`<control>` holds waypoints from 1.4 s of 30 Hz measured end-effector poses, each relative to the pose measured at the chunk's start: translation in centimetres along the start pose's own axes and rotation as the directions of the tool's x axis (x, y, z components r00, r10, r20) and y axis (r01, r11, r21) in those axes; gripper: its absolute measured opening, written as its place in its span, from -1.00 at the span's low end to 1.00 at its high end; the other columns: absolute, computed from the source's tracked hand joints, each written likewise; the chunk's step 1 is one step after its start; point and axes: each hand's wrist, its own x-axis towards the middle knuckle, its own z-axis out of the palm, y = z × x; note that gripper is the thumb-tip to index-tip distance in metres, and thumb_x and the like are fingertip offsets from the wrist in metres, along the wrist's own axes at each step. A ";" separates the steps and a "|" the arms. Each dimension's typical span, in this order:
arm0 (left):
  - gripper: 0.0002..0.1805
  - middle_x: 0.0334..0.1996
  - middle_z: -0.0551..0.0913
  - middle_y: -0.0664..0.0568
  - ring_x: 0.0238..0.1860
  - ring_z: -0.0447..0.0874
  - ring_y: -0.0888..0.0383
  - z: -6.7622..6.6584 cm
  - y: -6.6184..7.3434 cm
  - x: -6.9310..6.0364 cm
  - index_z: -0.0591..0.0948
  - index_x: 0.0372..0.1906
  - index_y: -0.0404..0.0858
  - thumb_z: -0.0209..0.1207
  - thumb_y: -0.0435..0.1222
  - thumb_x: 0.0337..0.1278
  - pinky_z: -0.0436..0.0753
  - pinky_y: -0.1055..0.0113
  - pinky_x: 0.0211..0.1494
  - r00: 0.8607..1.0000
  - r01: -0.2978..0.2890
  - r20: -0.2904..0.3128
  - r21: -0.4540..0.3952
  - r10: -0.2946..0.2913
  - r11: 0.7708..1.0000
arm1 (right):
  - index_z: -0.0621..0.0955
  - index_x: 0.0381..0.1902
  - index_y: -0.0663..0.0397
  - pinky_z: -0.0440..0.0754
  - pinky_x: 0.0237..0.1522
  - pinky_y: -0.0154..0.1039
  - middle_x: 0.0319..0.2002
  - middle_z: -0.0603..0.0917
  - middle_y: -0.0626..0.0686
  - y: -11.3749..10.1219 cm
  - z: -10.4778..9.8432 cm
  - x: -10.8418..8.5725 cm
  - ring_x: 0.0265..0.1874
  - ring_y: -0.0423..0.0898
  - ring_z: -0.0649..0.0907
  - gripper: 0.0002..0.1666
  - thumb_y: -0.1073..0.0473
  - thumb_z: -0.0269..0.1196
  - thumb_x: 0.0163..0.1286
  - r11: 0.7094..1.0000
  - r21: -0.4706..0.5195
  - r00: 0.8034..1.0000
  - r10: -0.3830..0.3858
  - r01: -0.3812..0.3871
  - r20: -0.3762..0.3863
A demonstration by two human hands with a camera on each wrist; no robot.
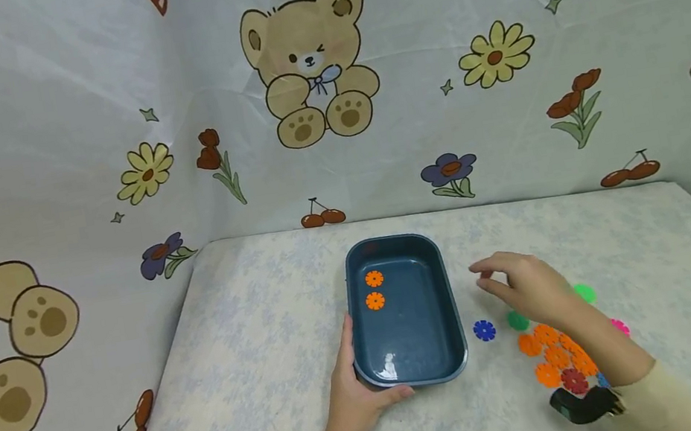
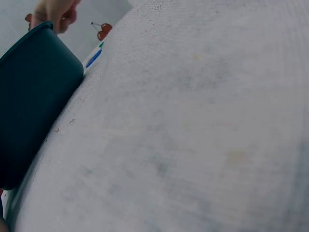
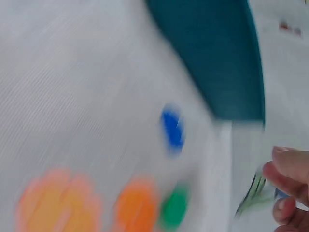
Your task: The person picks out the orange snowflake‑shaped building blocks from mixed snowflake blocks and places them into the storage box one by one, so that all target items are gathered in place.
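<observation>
A dark blue rectangular tray (image 1: 407, 326) stands on the table, with two orange notched discs (image 1: 376, 301) lying inside it on the left. My left hand (image 1: 355, 395) holds the tray at its near left corner, the thumb along the front and the fingers against the side. Right of the tray, my right hand (image 1: 529, 284) hovers above the table, thumb and index finger apart and nothing seen between them. A blue disc (image 1: 484, 330) lies between the tray and the loose discs. Beneath the right forearm, orange discs (image 1: 556, 357) are bunched together, partly hidden.
Around the orange bunch lie green discs (image 1: 518, 321), a red disc (image 1: 574, 381) and a pink disc (image 1: 620, 327). A black device (image 1: 582, 405) sits at the right wrist. Behind the pale patterned table (image 1: 258, 350) hangs a cloth (image 1: 397, 26) printed with bears and flowers.
</observation>
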 end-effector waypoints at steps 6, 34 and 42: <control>0.51 0.58 0.00 0.30 0.59 -0.02 0.16 0.0 0.1 0.0 -0.12 0.61 0.11 0.67 -0.09 -0.48 0.14 0.02 0.58 1.000 0.006 -0.005 0.005 -0.006 1.000 | 0.64 0.16 0.02 0.65 -0.28 -0.22 -0.07 0.67 0.06 6.1 -1.1 -4.2 -0.36 -0.15 0.51 -0.60 0.18 0.30 0.36 0.992 -0.016 0.970 0.127 -0.127 0.209; 0.51 0.58 0.00 0.33 0.59 -0.03 0.19 0.0 0.0 0.0 -0.12 0.61 0.13 0.68 -0.10 -0.50 0.13 0.02 0.58 1.000 0.005 -0.001 0.010 -0.005 1.000 | 0.58 -0.02 -0.05 0.44 -0.37 -0.37 -0.28 0.55 -0.05 11.0 -1.3 -7.9 -0.30 -0.10 0.47 -0.55 -0.17 0.34 0.29 0.948 0.014 0.896 0.295 -0.318 0.332; 0.51 0.59 0.00 0.29 0.59 -0.02 0.16 -0.1 0.2 0.0 -0.12 0.61 0.14 0.67 -0.09 -0.50 0.14 0.00 0.58 1.000 0.002 0.002 0.009 -0.002 1.000 | 0.68 0.02 -0.06 0.37 -0.41 -0.35 -0.42 0.54 -0.08 11.0 -1.7 -8.2 -0.37 -0.15 0.46 -0.46 -0.24 0.38 0.22 0.940 -0.001 0.890 0.323 -0.341 0.323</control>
